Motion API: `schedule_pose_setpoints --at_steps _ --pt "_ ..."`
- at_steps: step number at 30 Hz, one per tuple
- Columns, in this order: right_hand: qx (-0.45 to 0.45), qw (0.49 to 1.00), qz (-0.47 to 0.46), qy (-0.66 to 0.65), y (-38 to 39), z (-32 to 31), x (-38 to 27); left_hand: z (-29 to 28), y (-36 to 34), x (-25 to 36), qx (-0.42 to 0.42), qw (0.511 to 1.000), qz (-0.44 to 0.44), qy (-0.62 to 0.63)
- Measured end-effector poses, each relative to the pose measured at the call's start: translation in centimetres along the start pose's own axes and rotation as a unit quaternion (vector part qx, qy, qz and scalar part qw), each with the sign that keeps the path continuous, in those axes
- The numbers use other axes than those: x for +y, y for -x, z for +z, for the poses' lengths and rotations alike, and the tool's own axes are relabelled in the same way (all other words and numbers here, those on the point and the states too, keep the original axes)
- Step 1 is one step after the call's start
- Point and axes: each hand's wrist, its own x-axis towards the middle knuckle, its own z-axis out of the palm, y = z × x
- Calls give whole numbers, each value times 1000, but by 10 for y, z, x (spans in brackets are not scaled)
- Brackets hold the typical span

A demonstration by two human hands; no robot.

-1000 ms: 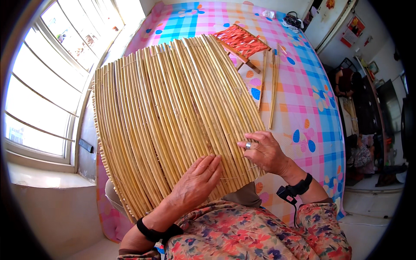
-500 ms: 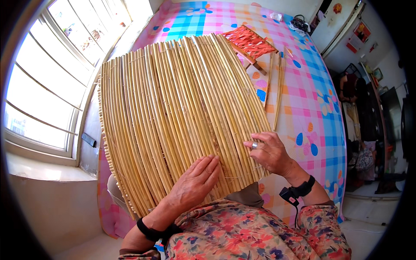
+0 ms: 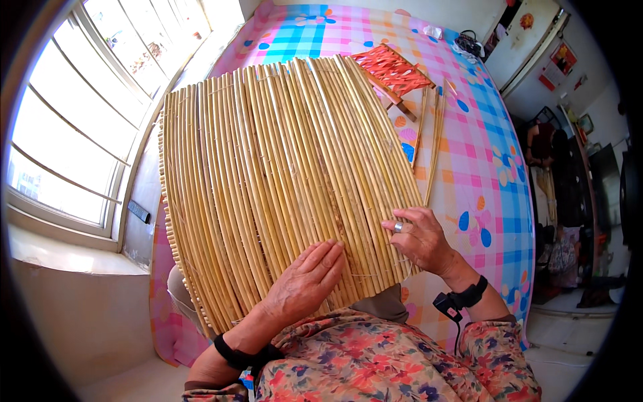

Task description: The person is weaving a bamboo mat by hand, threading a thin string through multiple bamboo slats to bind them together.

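A wide mat of pale yellow reeds (image 3: 281, 161), bound with thin cords, lies across my lap in the middle of the view. My left hand (image 3: 305, 278) rests flat on its lower part, fingers straight and close together. Near the lower right edge of the mat, my right hand (image 3: 418, 241), with a silver ring, has its fingers curled onto the reeds, gripping them. Loose long thin sticks (image 3: 435, 151) lie beside the mat's right side, and a small wooden folding stool with red woven strapping (image 3: 395, 74) is just behind them.
A checked, flowered bedcover (image 3: 495, 221) surrounds the mat. A barred window (image 3: 74, 127) and a sill (image 3: 144, 187) with a dark remote (image 3: 139, 212) are on the left. A dark bag (image 3: 469, 43) is at the back. Another person (image 3: 541, 144) bends at the far right beside a cabinet.
The view has shifted slightly, so the mat and both hands appear a little farther right. The position of my fingers on the reeds is almost the same.
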Motion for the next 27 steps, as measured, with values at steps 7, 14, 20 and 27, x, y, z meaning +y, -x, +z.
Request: schedule_pose_setpoints --at_steps 7,14,20,27 --pt "-7 1000 8 -4 -1 0 -1 3 12 -1 19 1000 -20 -13" --pt "-13 1000 0 9 -1 0 0 0 9 -2 16 1000 -15 -16" --pt "-50 998 -6 29 -3 -6 -3 -2 8 0 25 999 -9 -26" --pt "-43 998 -36 -5 -31 -8 -23 -1 8 -2 37 999 0 -16"
